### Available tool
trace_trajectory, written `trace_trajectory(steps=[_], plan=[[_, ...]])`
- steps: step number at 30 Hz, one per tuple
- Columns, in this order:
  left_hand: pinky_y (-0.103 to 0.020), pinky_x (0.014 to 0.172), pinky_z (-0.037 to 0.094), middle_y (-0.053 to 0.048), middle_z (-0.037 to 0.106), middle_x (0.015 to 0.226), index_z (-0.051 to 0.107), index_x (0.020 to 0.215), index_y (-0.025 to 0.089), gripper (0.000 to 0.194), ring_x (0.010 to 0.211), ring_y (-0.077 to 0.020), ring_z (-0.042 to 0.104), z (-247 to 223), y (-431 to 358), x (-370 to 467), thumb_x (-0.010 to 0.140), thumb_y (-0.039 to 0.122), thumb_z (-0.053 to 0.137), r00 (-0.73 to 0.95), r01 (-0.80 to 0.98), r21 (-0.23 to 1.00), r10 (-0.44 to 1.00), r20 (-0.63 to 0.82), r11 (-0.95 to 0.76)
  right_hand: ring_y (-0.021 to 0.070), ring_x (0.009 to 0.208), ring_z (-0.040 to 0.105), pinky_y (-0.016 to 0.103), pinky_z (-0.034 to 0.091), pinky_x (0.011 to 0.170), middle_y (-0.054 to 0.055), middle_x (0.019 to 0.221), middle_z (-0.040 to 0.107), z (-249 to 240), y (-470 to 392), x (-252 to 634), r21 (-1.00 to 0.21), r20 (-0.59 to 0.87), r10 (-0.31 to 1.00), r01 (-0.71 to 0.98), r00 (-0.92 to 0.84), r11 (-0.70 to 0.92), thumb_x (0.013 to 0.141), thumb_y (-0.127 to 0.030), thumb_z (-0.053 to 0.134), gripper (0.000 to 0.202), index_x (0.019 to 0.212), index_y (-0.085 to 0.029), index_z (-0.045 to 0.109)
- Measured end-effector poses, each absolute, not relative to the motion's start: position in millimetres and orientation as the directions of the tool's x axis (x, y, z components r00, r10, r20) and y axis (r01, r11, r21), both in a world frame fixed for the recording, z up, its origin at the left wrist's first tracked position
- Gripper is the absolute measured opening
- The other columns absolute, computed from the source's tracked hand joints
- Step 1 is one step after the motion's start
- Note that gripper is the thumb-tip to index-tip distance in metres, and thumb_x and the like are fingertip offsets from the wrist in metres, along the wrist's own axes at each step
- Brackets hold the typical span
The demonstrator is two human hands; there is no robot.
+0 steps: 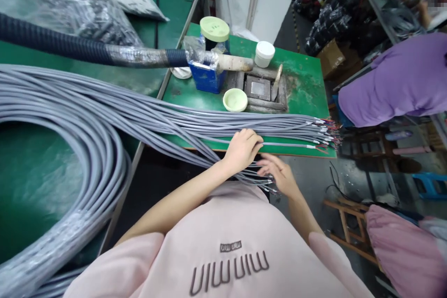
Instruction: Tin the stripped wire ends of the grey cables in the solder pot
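My left hand (242, 150) lies at the front edge of the green table, its fingers closed round a single grey cable (286, 145). That cable runs right, ending in a white band and bare coloured wires. Just below and to the right is my right hand (281, 176), fingers apart, beside several hanging cable ends (256, 179) in front of the table edge. No thing shows in its grasp. Behind my left hand a thick bundle of grey cables (216, 121) stretches along the table, its stripped ends (328, 130) at the right.
Beyond the bundle stand a solder pot (258, 88) with a scraper (277, 81), a pale green lid (235, 100), a white tub (264, 54) and a blue box (207, 78). A black ribbed hose (59, 39) crosses from the left. People sit at the right.
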State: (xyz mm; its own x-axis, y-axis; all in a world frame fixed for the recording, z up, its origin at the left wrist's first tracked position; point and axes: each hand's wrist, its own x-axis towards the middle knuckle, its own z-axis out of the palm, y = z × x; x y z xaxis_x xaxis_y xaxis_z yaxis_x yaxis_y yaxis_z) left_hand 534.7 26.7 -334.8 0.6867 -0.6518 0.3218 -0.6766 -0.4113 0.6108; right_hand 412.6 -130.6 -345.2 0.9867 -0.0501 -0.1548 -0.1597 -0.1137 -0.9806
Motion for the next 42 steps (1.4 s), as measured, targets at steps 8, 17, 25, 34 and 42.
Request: trace_trajectory(steps=[8,17,25,34,42], plan=[[-0.031,0.077,0.045,-0.005,0.061,0.086,0.066,0.096,0.017,0.017,0.083,-0.0173,0.055,-320.4,48.3,531.5,0.091,0.028,0.054,0.631,-0.462,0.871,-0.752,0.189,-0.169,0.0112,0.054,0.061,0.024,0.050,0.052,0.003,0.075,0.071,-292.4,-135.1,441.9,-0.976,0.191,-0.451,0.120,0.872,-0.181,0.094,-0.040,0.050,0.028,0.099,-0.018,0.066],[-0.024,0.069,0.047,0.000,0.064,0.076,0.065,0.081,0.015,0.012,0.069,-0.0106,0.057,-302.9,60.1,546.3,0.078,0.026,0.069,0.808,0.129,0.975,-0.589,0.001,0.179,0.0075,0.048,0.047,0.021,0.036,0.050,-0.004,0.052,0.057,-284.3,-91.9,463.4,-0.888,0.026,-0.055,-0.002,0.998,-0.460,0.087,-0.030,0.059,0.026,0.064,-0.018,0.061],[-0.023,0.067,0.048,0.000,0.066,0.074,0.066,0.076,0.015,0.015,0.065,-0.0097,0.059,-305.6,70.8,559.0,0.067,0.020,0.078,0.880,0.255,0.875,-0.473,-0.034,0.412,0.0076,0.049,0.043,0.022,0.031,0.051,-0.004,0.052,0.052,-280.6,-80.4,466.4,-0.814,0.026,-0.055,-0.011,0.998,-0.580,0.088,-0.034,0.057,0.026,0.069,-0.017,0.062],[-0.019,0.054,0.040,0.002,0.059,0.064,0.070,0.081,0.017,0.012,0.056,-0.0070,0.050,-304.6,69.2,545.1,0.074,0.025,0.075,0.954,-0.068,0.921,-0.244,0.173,0.384,0.0079,0.049,0.043,0.022,0.033,0.053,-0.004,0.052,0.052,-282.6,-79.5,469.0,-0.813,0.036,-0.094,-0.025,0.995,-0.581,0.088,-0.034,0.056,0.025,0.074,-0.017,0.066],[-0.019,0.052,0.040,0.002,0.060,0.061,0.072,0.083,0.017,0.019,0.052,-0.0065,0.049,-302.5,64.9,543.9,0.074,0.033,0.076,0.983,-0.070,0.946,-0.138,0.118,0.315,0.0077,0.051,0.044,0.021,0.033,0.054,-0.004,0.054,0.053,-280.8,-77.1,470.3,-0.810,0.059,-0.085,-0.002,0.995,-0.586,0.089,-0.033,0.055,0.024,0.074,-0.017,0.065]])
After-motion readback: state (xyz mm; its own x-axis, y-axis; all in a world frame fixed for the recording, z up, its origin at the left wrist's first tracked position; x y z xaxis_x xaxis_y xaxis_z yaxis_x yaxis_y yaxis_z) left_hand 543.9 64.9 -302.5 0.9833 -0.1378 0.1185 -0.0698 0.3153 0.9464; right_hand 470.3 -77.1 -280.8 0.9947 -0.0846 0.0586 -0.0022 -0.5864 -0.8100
